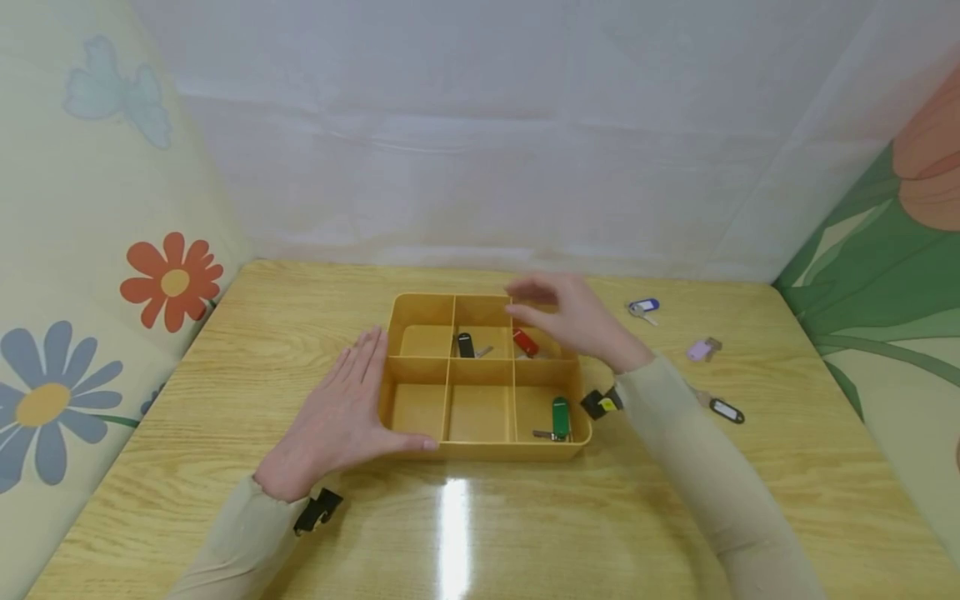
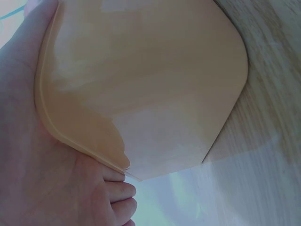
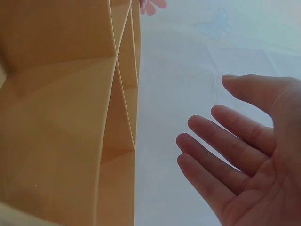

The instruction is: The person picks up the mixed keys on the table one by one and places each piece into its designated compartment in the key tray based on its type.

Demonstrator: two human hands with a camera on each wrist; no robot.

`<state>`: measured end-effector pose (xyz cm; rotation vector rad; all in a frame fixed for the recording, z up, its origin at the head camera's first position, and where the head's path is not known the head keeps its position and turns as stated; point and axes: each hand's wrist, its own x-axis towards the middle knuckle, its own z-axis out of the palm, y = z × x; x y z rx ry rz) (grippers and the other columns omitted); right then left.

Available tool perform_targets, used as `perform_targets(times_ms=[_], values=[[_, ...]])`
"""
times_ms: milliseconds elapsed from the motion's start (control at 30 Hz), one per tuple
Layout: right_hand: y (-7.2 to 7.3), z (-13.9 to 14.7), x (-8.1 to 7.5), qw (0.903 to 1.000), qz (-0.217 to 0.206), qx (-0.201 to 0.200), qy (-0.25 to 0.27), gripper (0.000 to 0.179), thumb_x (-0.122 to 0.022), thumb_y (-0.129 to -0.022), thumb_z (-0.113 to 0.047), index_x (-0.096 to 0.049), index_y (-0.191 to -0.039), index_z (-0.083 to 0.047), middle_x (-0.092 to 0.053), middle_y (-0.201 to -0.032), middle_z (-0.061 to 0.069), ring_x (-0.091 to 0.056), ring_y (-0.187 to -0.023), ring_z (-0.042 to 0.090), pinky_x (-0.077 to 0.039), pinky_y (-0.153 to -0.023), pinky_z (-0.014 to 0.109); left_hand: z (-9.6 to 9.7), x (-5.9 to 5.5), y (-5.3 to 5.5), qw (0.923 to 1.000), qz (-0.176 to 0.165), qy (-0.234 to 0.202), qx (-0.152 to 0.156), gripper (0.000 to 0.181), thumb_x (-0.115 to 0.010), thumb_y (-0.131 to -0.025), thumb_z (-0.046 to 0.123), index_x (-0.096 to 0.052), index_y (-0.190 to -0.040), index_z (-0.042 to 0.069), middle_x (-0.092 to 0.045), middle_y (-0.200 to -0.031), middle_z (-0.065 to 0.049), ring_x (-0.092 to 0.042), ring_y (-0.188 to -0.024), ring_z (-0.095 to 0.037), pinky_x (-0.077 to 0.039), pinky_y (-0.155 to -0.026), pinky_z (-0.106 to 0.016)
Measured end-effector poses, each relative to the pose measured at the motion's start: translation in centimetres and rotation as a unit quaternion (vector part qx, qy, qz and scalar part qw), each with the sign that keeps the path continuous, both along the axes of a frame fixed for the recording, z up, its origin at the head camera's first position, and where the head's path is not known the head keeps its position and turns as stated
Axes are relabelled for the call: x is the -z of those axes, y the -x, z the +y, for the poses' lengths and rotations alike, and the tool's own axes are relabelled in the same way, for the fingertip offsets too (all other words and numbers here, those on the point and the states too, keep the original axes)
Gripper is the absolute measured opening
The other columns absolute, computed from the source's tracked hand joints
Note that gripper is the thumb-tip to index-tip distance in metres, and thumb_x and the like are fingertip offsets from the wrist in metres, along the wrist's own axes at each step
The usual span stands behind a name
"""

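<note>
A yellow organizer box (image 1: 480, 452) with six compartments stands on the table. My left hand (image 1: 341, 417) lies along its front left corner, straight fingers on the left wall and thumb across the front; the left wrist view shows the palm against the rim. Over the back right compartment hovers my right hand (image 1: 573, 321), holding nothing, its fingers spread in the right wrist view. Below it a red key tag (image 1: 525, 342) sits in that compartment, partly hidden. A black key tag (image 1: 466, 345) with a key is in the back middle one, a green key tag (image 1: 560, 417) with keys in the front right.
Right of the box, loose keys with tags lie on the wooden table (image 1: 525, 525): a blue tag (image 1: 645, 305) at the back, a lilac tag (image 1: 701, 350), and a black-rimmed tag (image 1: 727, 410) nearest the right forearm. A white backdrop (image 1: 480, 183) closes the rear, with flowered panels at both sides.
</note>
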<state>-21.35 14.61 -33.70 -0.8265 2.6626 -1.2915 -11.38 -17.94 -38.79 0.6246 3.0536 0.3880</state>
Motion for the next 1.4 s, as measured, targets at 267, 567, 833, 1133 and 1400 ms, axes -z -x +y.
perform_targets(times_ms=[267, 567, 833, 1133, 1400], values=[[-0.6, 1.0, 0.4, 0.9998, 0.019, 0.009, 0.001, 0.040, -0.072, -0.098, -0.028, -0.065, -0.133, -0.011, -0.066, -0.131, 0.003, -0.061, -0.120, 0.019, -0.048, -0.106, 0.039, 0.0, 0.1, 0.0, 1.0000, -0.001, 0.004, 0.001, 0.148, -0.053, -0.066, 0.097, 0.013, -0.160, 0.005, 0.010, -0.167, -0.016, 0.001, -0.154, -0.032, -0.008, -0.124, -0.050], [-1.3, 2.1, 0.6, 0.9990, 0.030, 0.034, 0.002, 0.042, -0.069, -0.098, -0.038, -0.066, -0.134, -0.016, -0.066, -0.130, -0.004, -0.062, -0.120, 0.022, -0.049, -0.103, 0.048, 0.1, 0.1, 0.0, 1.0000, -0.002, 0.001, 0.000, 0.147, -0.052, -0.066, 0.097, 0.012, -0.160, 0.003, 0.011, -0.167, -0.015, 0.003, -0.154, -0.031, -0.006, -0.124, -0.049], [-1.9, 3.1, 0.8, 0.9984, 0.031, 0.041, 0.023, 0.038, -0.070, -0.099, -0.034, -0.067, -0.132, -0.017, -0.067, -0.129, -0.003, -0.061, -0.119, 0.017, -0.050, -0.103, 0.045, 0.1, 0.1, -0.1, 1.0000, 0.000, -0.002, 0.000, 0.147, -0.053, -0.067, 0.097, 0.012, -0.160, 0.004, 0.011, -0.167, -0.014, 0.003, -0.154, -0.030, -0.006, -0.124, -0.048], [-2.3, 4.0, 1.4, 0.9973, 0.051, 0.044, 0.027, 0.036, -0.070, -0.099, -0.034, -0.069, -0.129, -0.014, -0.069, -0.127, 0.000, -0.063, -0.117, 0.021, -0.051, -0.102, 0.044, 0.0, 0.1, 0.0, 1.0000, -0.002, -0.003, 0.002, 0.146, -0.053, -0.068, 0.096, 0.014, -0.159, 0.004, 0.012, -0.167, -0.015, 0.003, -0.154, -0.031, -0.006, -0.124, -0.049], [-3.0, 4.7, 1.8, 0.9969, 0.045, 0.058, 0.028, 0.036, -0.069, -0.099, -0.037, -0.069, -0.129, -0.018, -0.068, -0.127, -0.004, -0.063, -0.117, 0.016, -0.051, -0.102, 0.046, 0.0, 0.1, 0.0, 1.0000, -0.008, -0.001, 0.001, 0.146, -0.052, -0.068, 0.096, 0.016, -0.159, 0.006, 0.012, -0.167, -0.015, 0.004, -0.154, -0.031, -0.004, -0.124, -0.048]])
